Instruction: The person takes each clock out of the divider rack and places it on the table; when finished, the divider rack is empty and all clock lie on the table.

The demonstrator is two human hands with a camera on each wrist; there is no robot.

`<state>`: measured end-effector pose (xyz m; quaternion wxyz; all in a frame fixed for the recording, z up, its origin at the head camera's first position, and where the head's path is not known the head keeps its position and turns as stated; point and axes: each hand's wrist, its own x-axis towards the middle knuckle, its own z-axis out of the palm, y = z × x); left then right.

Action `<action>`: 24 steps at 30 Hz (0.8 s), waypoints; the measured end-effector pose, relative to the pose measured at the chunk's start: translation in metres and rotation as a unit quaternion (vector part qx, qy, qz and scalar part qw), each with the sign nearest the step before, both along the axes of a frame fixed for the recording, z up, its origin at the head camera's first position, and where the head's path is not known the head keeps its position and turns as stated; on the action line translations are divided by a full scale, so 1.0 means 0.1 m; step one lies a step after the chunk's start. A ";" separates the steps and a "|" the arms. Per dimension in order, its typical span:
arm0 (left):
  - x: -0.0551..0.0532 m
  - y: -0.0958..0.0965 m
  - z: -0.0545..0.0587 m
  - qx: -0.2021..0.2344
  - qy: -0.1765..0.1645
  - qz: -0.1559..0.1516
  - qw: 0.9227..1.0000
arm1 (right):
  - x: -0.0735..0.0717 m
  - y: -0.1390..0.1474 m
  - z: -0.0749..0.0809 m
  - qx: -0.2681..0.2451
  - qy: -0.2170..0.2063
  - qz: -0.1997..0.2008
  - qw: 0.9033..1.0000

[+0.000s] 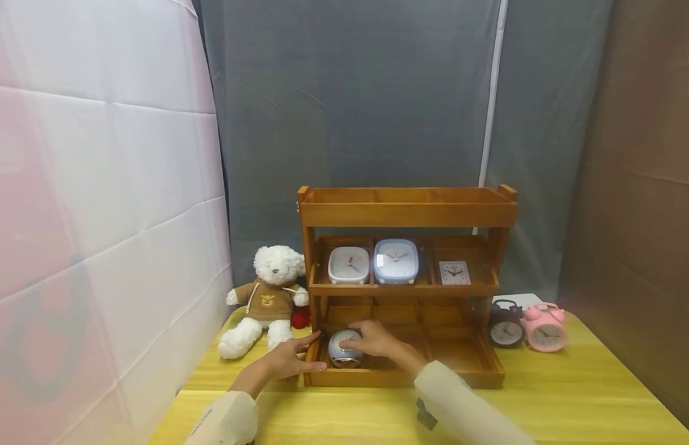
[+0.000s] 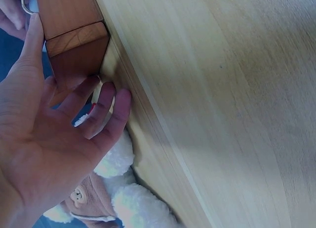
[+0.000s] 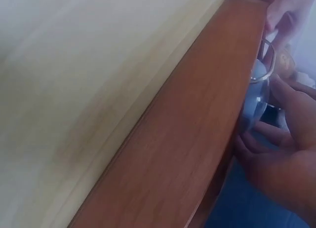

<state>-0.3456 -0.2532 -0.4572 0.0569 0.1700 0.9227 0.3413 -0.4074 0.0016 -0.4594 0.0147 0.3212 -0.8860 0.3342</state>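
My right hand (image 1: 376, 340) holds a small round blue-grey alarm clock (image 1: 338, 355), its thumb and fingers about the clock's side and top. The clock is in the left compartment of the bottom tier of a brown wooden shelf (image 1: 408, 216). In the right wrist view the clock (image 3: 254, 102) shows a metal loop, partly behind the shelf's front board. My left hand (image 1: 286, 360) is at the shelf's lower left corner, thumb by the front board. In the left wrist view the left hand's (image 2: 54, 134) fingers are loosely bent beside the wooden side.
A white clock (image 1: 349, 266), a blue-rimmed clock (image 1: 396, 262) and a small square clock (image 1: 454, 272) stand on the middle tier. Left of the shelf sits a teddy bear (image 1: 268, 303) near a red ball (image 1: 300, 317). A black alarm clock (image 1: 506, 330) and a pink one (image 1: 545, 330) stand right.
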 end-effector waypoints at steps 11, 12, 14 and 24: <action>0.00 0.00 0.01 -0.003 -0.001 0.003 1.000 | 0.06 -0.07 0.06 0.060 -0.011 0.019 0.998; 0.00 0.00 0.02 -0.002 -0.002 0.003 1.000 | 0.06 -0.07 0.07 0.062 -0.011 0.021 0.998; 0.00 0.00 0.02 0.001 -0.005 0.002 1.000 | 0.07 -0.06 0.06 0.064 -0.007 0.024 0.998; -0.03 -0.01 -0.01 -0.006 -0.008 0.002 1.000 | 0.07 -0.03 0.05 0.068 -0.014 0.033 0.997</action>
